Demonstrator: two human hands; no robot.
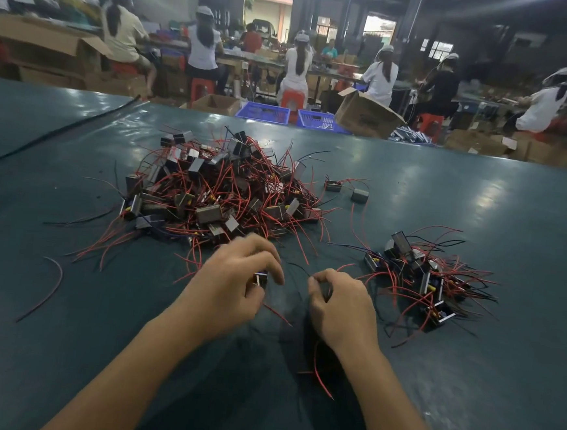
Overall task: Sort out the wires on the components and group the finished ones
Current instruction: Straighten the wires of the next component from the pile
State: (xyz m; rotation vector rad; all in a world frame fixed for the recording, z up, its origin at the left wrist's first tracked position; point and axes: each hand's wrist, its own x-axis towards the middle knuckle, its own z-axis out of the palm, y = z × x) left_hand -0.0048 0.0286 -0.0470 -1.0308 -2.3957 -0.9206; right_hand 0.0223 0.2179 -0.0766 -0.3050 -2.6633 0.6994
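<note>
A big tangled pile of small dark box components with red and black wires (216,189) lies on the green table (65,299), just beyond my hands. A smaller group of the same components (419,276) sits to the right. My left hand (232,285) grips one small dark component (261,278) between thumb and fingers. My right hand (339,307) pinches a thin black wire (300,268) that runs from that component. Red wires trail below both hands.
Two single components (333,186) (360,196) lie apart at the far right of the big pile. A loose red wire (47,289) lies at left. A black cable (54,134) crosses the far left. Beyond the table edge are blue crates (263,113), cardboard boxes and seated workers.
</note>
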